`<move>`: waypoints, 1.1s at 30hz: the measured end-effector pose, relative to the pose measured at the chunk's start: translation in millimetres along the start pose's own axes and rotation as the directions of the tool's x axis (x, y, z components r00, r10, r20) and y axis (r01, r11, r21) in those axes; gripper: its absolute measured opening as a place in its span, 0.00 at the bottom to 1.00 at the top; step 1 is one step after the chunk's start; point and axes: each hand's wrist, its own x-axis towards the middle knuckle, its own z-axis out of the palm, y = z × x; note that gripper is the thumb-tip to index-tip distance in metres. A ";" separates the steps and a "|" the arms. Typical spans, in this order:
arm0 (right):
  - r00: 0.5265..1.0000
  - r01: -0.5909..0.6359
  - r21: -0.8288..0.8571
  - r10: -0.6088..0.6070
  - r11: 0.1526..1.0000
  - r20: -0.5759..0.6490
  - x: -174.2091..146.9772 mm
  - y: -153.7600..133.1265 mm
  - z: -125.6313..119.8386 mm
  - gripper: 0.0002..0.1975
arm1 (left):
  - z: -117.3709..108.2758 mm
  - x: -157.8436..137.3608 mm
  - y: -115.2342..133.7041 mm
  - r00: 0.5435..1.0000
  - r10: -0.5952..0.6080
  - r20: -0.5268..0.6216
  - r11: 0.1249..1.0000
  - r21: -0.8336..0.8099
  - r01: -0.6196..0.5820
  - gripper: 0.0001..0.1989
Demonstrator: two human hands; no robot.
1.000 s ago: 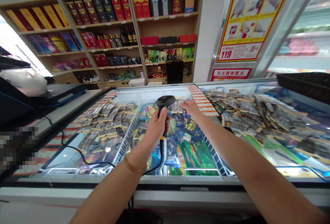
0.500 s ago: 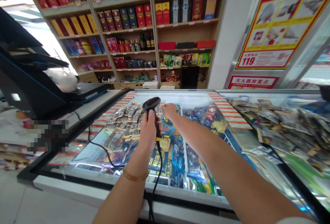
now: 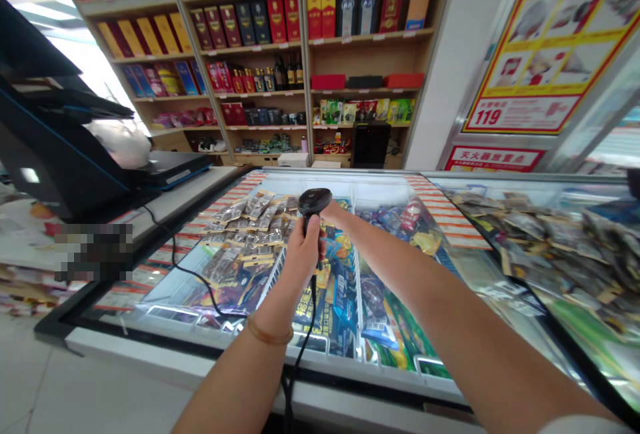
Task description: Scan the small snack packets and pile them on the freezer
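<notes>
My left hand (image 3: pixel 304 247) is wrapped round the handle of a black barcode scanner (image 3: pixel 315 202), held upright above the glass top of a chest freezer (image 3: pixel 165 301). The scanner's black cable (image 3: pixel 311 307) hangs down past my left forearm. Just beyond the scanner reaches my right hand (image 3: pixel 332 214). Its fingers are hidden behind the scanner head, so what they hold, if anything, does not show. Left of both hands, a pile of small clear packets with dark contents (image 3: pixel 257 224) lies on the glass. Under the glass are colourful food bags (image 3: pixel 345 294) in white wire baskets.
A black checkout machine (image 3: pixel 55 134) and a flat scale (image 3: pixel 175 169) stand on the left. More packets (image 3: pixel 545 234) are heaped on the right. Shelves of boxed bottles (image 3: pixel 250 27) line the back, beside a red and yellow poster (image 3: pixel 545 54). Another cable (image 3: pixel 200 277) crosses the glass.
My left hand has moved the scanner to the right, closer to my right hand. The scanner head now covers my right fingers, which showed beside the packets before. The view has shifted slightly.
</notes>
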 end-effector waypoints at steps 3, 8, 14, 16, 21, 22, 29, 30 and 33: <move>1.000 -0.005 -0.097 0.004 0.995 -0.008 -24.4 17.9 -35.8 0.09 | 1.6 -1.2 -0.5 1.000 0.020 0.000 1.000 0.008 -0.020 0.26; 0.979 -0.052 -0.297 -0.009 0.954 -0.202 -92.4 60.8 -128.1 0.18 | 13.0 -5.5 -1.5 0.998 -0.063 0.015 0.997 -0.031 0.064 0.27; 0.895 -0.334 -0.595 0.049 0.731 -0.443 -180.2 96.6 -218.3 0.27 | 51.9 -21.0 5.4 0.983 -0.120 0.139 0.993 0.014 0.119 0.26; 0.843 -0.483 -0.638 0.120 0.599 -0.525 -197.3 102.8 -231.1 0.30 | 68.3 -26.9 7.6 0.976 -0.107 0.190 0.994 0.049 0.100 0.26; 0.803 -0.588 -0.601 0.299 0.541 -0.516 -213.4 111.5 -233.4 0.31 | 104.1 -35.9 2.9 0.965 -0.070 0.253 0.996 0.079 0.052 0.26; 0.822 -0.562 -0.620 0.285 0.548 -0.494 -213.8 112.8 -231.1 0.31 | 108.2 -37.0 0.3 0.962 -0.070 0.264 0.996 0.079 0.051 0.26; 0.942 -0.282 -0.663 0.070 0.694 -0.328 -201.9 114.2 -212.6 0.31 | 103.2 -37.0 -21.1 0.945 -0.018 0.326 0.996 0.089 -0.012 0.26; 0.962 -0.184 -0.648 -0.001 0.739 -0.274 -198.9 113.7 -212.9 0.31 | 100.2 -35.6 -24.0 0.946 -0.024 0.324 0.995 0.096 -0.007 0.26; 0.975 0.041 -0.603 -0.164 0.796 -0.151 -191.6 115.0 -222.6 0.30 | 92.6 -30.7 -31.0 0.949 -0.041 0.314 0.994 0.110 0.007 0.26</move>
